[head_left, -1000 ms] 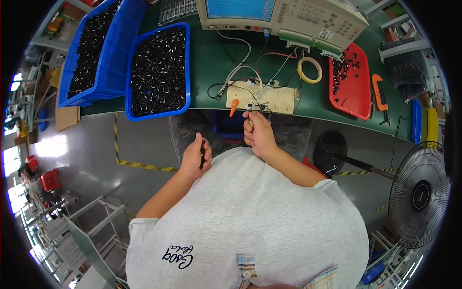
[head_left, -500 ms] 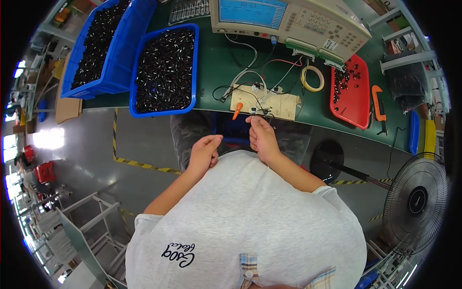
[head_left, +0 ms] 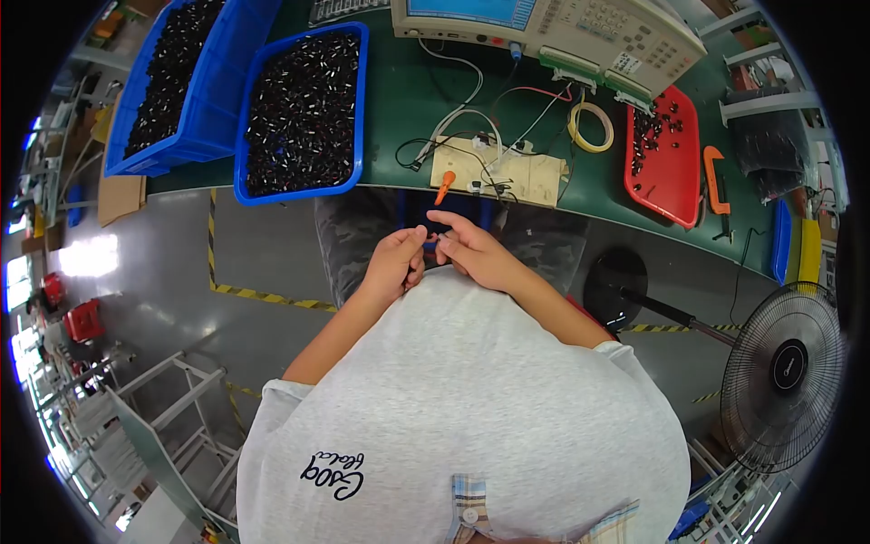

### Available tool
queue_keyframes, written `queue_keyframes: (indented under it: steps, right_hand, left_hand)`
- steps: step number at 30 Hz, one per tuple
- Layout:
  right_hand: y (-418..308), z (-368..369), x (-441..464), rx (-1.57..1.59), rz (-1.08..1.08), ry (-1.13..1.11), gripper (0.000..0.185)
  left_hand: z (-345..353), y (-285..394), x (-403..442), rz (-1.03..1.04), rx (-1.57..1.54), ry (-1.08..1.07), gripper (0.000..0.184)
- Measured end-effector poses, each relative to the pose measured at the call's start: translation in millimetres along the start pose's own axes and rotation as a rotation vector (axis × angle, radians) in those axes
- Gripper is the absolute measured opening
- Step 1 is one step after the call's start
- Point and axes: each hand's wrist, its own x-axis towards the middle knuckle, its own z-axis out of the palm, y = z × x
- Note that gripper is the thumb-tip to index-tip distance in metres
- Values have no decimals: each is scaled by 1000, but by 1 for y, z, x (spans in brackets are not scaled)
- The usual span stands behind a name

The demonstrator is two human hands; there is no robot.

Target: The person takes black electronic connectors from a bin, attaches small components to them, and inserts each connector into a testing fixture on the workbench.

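Note:
My left hand is closed in a pinch in front of my shirt, just short of the table edge. Facing it, my right hand has its index finger stretched forward and its other fingers curled. The fingertips of both hands nearly meet, with a tiny dark and reddish bit between them, too small to name. Beyond the hands, an orange-handled tool lies at the edge of a yellowish board. A small white fixture with thin wires sits on that board.
Two blue bins, one shallow and one deep, hold many small black parts. A bench meter stands at the back. Right of it lie a tape roll, a red tray and an orange clamp. A fan stands at right.
My right hand has come back from the white fixture toward my body and left, up to my left hand. My left hand has shifted slightly right and forward.

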Motion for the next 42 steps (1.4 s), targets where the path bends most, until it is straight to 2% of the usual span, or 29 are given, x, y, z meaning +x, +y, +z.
queue_keyframes:
  steps: [3,9,12,15,19,21,22,25,27,29,30,37,42]
  right_hand:
    - [3,-1,3,-137,-58,-10,48]
    - [2,1,0,-88,-58,-39,48]
    - [-4,1,-3,-129,30,-44,47]
    - [4,-1,-1,-228,-3,-52,46]
    - [10,-2,0,-146,22,-85,44]
    - [9,-3,2,-27,40,-82,42]
    - [8,-1,1,65,59,4,37]
    - [4,3,2,332,91,240,25]
    - [9,2,3,510,97,366,20]
    - [9,0,4,546,66,432,18]
    - [11,-1,6,562,42,450,18]
    - [12,0,11,556,1,480,16]
    - [15,-3,9,529,-22,467,16]
  left_hand:
    - [4,4,0,19,33,4,34]
    - [8,5,-4,109,226,47,37]
    - [5,5,-2,171,353,25,35]
    - [0,2,0,209,462,-12,33]
    - [6,-2,-3,315,609,-23,32]
    - [4,-6,1,236,518,5,36]
    - [4,-8,3,197,472,16,37]
    - [12,-1,5,8,47,25,44]
    - [5,4,7,-83,-170,-14,35]
    - [-8,-1,11,-129,-343,-94,25]
    - [-11,-3,10,-135,-368,-115,15]
    - [-6,-2,9,-141,-242,-8,8]
    - [-4,1,6,-157,-186,-19,21]
